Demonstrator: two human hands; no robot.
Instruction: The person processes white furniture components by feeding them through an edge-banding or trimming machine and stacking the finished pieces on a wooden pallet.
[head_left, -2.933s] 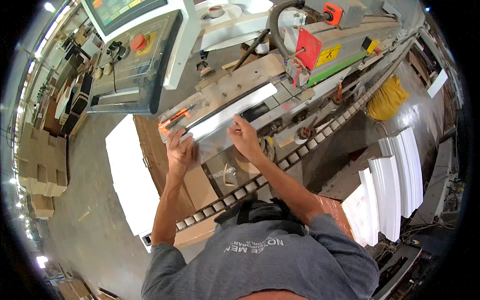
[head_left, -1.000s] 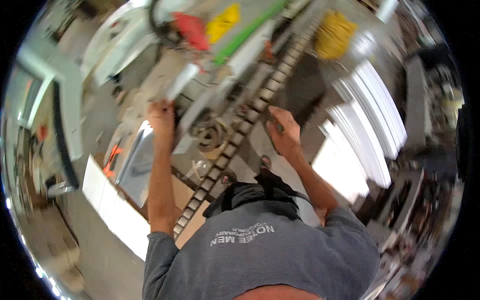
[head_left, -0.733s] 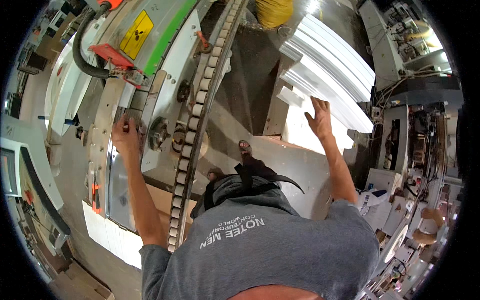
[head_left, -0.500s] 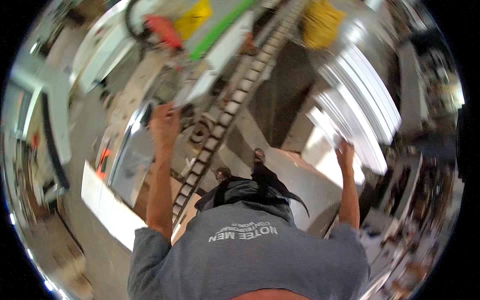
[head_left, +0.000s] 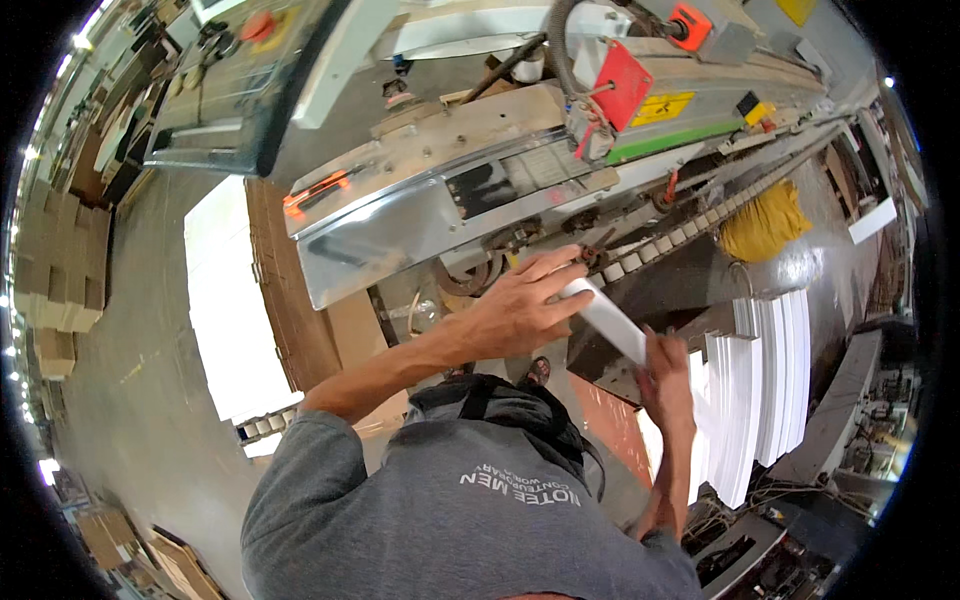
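Observation:
A narrow white board (head_left: 612, 322) is held in front of me, tilted between both hands. My left hand (head_left: 535, 300) is closed round its upper left end, fingers over the edge. My right hand (head_left: 665, 375) grips the lower right end. Just beyond the board runs a row of pale rollers (head_left: 655, 245) along a long machine (head_left: 480, 190). To the right of my right hand stand upright stacks of white boards (head_left: 735, 410).
White panels (head_left: 215, 300) and brown cardboard (head_left: 290, 290) lie at left. The machine carries a red plate (head_left: 622, 85) and a bright metal table (head_left: 385, 240). A yellow bag (head_left: 770, 225) sits beyond the stacks. Piled boards (head_left: 60, 270) stand far left.
My right hand has come inward from the white stacks with a board. My left hand has left the machine side and taken the other end. The whole view has turned.

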